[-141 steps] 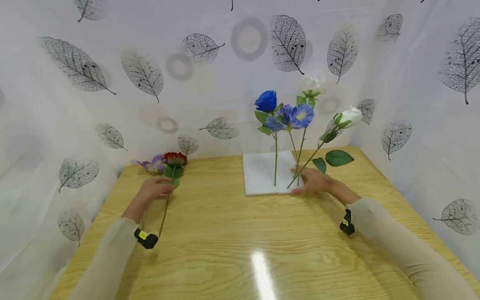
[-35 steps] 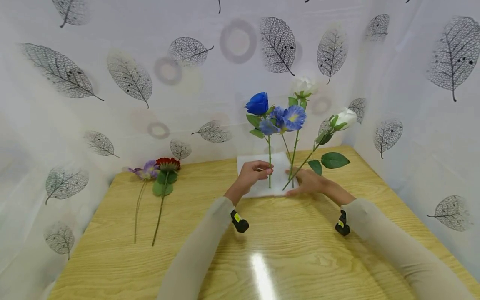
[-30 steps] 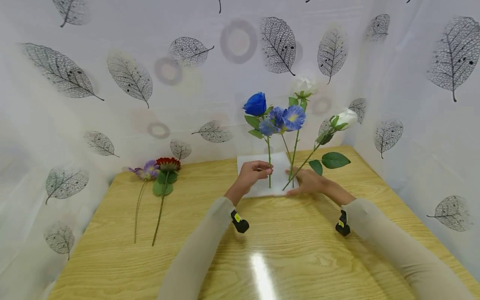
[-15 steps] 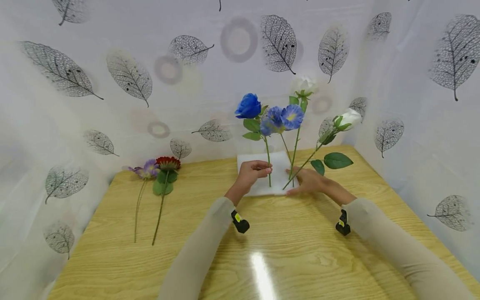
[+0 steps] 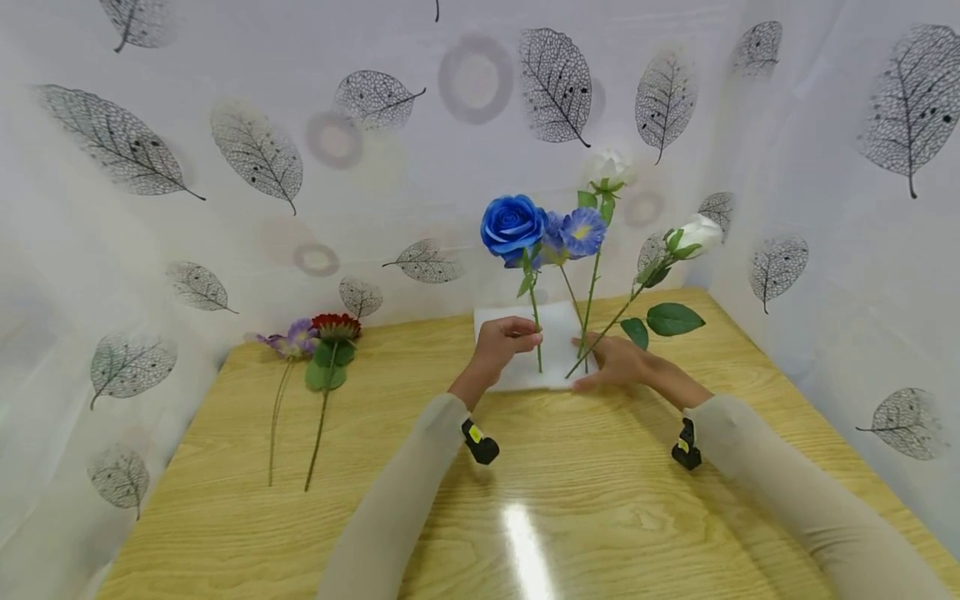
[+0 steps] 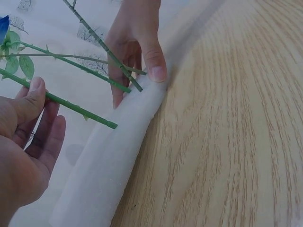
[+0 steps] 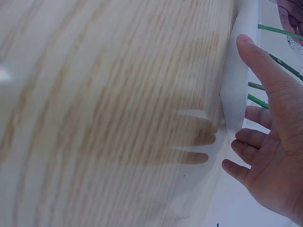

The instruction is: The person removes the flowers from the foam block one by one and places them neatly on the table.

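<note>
My left hand (image 5: 508,346) pinches the green stem (image 6: 71,105) of a blue rose (image 5: 513,227) between thumb and fingers. The stem's lower end stands in a white foam board (image 5: 504,377), and the bloom faces toward me. At the board's right side, my right hand (image 5: 618,364) holds its front corner, thumb at the front edge and fingers spread farther back. Beside that hand, a blue-violet iris (image 5: 583,232), an upright white rose (image 5: 609,169) and a white rose (image 5: 696,236) leaning right rise from the board. In the right wrist view the fingers (image 7: 251,137) are loosely bent.
On the table's left lie a purple flower (image 5: 294,337) and a dark red flower (image 5: 336,327), their long stems toward me. Behind the wooden table (image 5: 420,433) hangs a white curtain (image 5: 420,183) with leaf prints.
My left hand has left the dark red flower and come right to the blue rose's stem. Over the last second the rose has turned its bloom toward me. My right hand stays at the board.
</note>
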Demonstrator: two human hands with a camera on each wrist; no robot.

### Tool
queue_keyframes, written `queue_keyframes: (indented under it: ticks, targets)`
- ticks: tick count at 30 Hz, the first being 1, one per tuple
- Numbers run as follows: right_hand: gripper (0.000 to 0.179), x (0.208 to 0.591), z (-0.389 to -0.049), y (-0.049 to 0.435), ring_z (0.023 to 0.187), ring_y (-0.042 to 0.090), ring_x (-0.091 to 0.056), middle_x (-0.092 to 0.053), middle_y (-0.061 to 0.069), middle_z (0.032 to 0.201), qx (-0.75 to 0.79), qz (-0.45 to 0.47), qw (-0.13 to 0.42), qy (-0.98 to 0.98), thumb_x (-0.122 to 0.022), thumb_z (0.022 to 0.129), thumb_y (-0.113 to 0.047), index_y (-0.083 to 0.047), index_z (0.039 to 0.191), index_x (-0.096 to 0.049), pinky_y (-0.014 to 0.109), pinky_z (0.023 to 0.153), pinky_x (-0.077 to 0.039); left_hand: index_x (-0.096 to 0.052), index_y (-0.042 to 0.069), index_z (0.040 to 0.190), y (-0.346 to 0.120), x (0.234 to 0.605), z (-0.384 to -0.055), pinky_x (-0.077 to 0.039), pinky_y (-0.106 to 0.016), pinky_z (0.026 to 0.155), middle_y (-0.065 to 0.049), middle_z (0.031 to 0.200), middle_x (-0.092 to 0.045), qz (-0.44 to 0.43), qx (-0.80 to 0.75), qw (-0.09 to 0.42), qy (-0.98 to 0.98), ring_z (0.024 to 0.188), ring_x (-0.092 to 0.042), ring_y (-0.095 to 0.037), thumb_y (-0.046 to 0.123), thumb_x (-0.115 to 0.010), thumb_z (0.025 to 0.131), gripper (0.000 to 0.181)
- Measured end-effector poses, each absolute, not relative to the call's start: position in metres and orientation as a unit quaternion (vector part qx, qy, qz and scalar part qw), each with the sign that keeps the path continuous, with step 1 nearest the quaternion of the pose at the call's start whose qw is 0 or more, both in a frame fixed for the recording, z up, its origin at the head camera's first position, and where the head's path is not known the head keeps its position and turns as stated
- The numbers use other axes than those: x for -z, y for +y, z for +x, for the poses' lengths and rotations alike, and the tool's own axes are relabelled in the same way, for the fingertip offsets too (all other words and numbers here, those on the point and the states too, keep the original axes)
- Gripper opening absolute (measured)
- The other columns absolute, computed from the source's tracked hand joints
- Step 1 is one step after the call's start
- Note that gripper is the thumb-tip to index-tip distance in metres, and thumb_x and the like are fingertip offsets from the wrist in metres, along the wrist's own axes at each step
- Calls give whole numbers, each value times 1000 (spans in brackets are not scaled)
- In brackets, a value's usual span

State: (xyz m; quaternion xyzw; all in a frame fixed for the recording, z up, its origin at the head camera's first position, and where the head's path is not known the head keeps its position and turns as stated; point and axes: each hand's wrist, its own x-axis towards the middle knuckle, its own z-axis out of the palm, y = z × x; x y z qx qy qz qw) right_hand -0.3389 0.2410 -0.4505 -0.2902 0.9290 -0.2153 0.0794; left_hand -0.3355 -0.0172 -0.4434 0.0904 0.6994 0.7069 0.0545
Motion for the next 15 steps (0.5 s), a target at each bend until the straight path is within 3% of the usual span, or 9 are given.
queue_keyframes:
  ticks: [6, 11, 15]
  targets:
    - [90, 448, -336, 239, 138, 51, -46, -42, 33, 153, 218, -291, 77, 928, -82, 84, -42, 8, 149, -44, 60, 110, -44, -73, -3, 107, -20, 441, -336, -57, -52, 98, -3, 98, -74, 89, -720, 60, 685, 83, -70, -7, 1, -76, 90, 17]
    - [90, 448, -335, 239, 144, 50, -38, -37, 31, 157, 241, -278, 92, 925, -82, 86, -40, 8, 151, -42, 61, 116, -38, -72, -7, 107, -22, 434, -338, -54, -58, 101, -2, 94, -73, 110, -731, 44, 672, 82, -70, -7, 1, -75, 91, 18]
    - [89, 447, -334, 238, 145, 51, -35, -35, 31, 158, 251, -278, 91, 923, -83, 86, -36, 9, 150, -41, 63, 116, -36, -71, -7, 107, -26, 428, -338, -54, -58, 101, -5, 98, -74, 119, -726, 43, 676, 84, -70, -7, 1, -74, 92, 17]
